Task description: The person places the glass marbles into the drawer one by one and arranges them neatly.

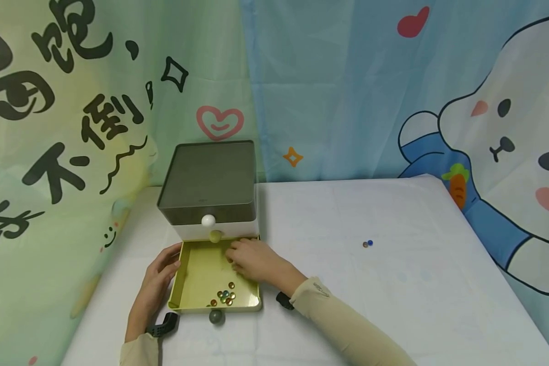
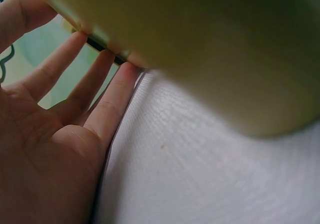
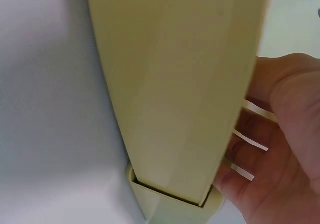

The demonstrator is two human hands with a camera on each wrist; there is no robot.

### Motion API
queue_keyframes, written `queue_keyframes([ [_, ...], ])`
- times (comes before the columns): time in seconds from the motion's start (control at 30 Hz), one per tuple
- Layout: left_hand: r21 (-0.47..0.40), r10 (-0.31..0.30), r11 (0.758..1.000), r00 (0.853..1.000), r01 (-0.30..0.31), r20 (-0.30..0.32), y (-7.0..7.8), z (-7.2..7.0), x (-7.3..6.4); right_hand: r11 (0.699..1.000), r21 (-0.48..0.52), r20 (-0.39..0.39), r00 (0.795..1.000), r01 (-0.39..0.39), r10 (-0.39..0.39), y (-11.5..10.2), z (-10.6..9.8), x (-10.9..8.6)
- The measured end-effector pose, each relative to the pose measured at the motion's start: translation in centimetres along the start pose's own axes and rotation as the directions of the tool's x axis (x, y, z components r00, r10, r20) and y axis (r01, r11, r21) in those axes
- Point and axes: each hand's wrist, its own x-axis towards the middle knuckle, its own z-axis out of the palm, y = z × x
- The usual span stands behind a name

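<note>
A yellow-green drawer [image 1: 196,269] is pulled out from the bottom of a small desktop cabinet [image 1: 210,175]. Several small shiny beads [image 1: 225,295] lie in its front part. My left hand [image 1: 155,279] is at the drawer's left side; in the left wrist view its extended fingertips [image 2: 130,71] touch the drawer's edge. Over the right wall [image 3: 170,83] of the drawer reaches my right hand [image 1: 251,259], its fingers down inside near the back. That wall hides the right fingertips in the right wrist view, so I cannot tell whether they pinch anything.
Two small beads, a brown one [image 1: 365,244] and a blue one [image 1: 370,242], lie on the white tablecloth [image 1: 320,223] to the right. Round knobs, one white [image 1: 208,220], mark the cabinet's upper drawers. A printed curtain [image 1: 329,91] hangs behind the table.
</note>
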Motion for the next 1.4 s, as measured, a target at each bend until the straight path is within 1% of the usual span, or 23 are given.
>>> queue_keyframes([
  [0.2, 0.028, -0.031, 0.999, 0.999, 0.031, -0.006, 0.2, 0.1, 0.1, 1.000, 0.025, -0.036, 0.999, 0.000, 0.001, 0.0, -1.0, -0.7],
  [0.57, 0.010, -0.006, 1.000, 1.000, 0.006, 0.001, 0.1, 0.1, 0.0, 0.993, 0.113, -0.094, 0.995, -0.034, 0.045, 0.7, -2.4, -1.7],
  [0.77, 0.004, -0.004, 1.000, 1.000, 0.004, 0.010, 0.1, 0.2, 0.0, 0.981, 0.184, -0.106, 0.991, -0.063, 0.083, 1.6, -3.0, -2.7],
  [0.87, 0.006, -0.006, 1.000, 1.000, 0.005, 0.004, 0.1, 0.2, 0.0, 0.972, 0.218, -0.118, 0.987, -0.081, 0.109, 2.2, -3.2, -3.2],
  [0.97, 0.004, -0.005, 1.000, 1.000, 0.005, 0.002, 0.2, 0.2, -0.1, 0.961, 0.260, -0.133, 0.982, -0.093, 0.131, 2.9, -3.4, -3.7],
  [1.1, 0.001, -0.007, 1.000, 1.000, 0.007, 0.002, 0.1, 0.1, 0.0, 0.942, 0.317, -0.135, 0.977, -0.114, 0.164, 3.8, -3.7, -4.6],
  [1.23, -0.002, -0.006, 1.000, 1.000, 0.006, 0.005, 0.1, 0.1, 0.0, 0.910, 0.389, -0.133, 0.969, -0.142, 0.208, 4.9, -3.8, -5.6],
  [1.4, 0.002, 0.000, 1.000, 1.000, 0.000, 0.003, 0.1, 0.1, 0.0, 0.868, 0.480, -0.155, 0.961, -0.129, 0.229, 6.4, -3.8, -7.0],
])
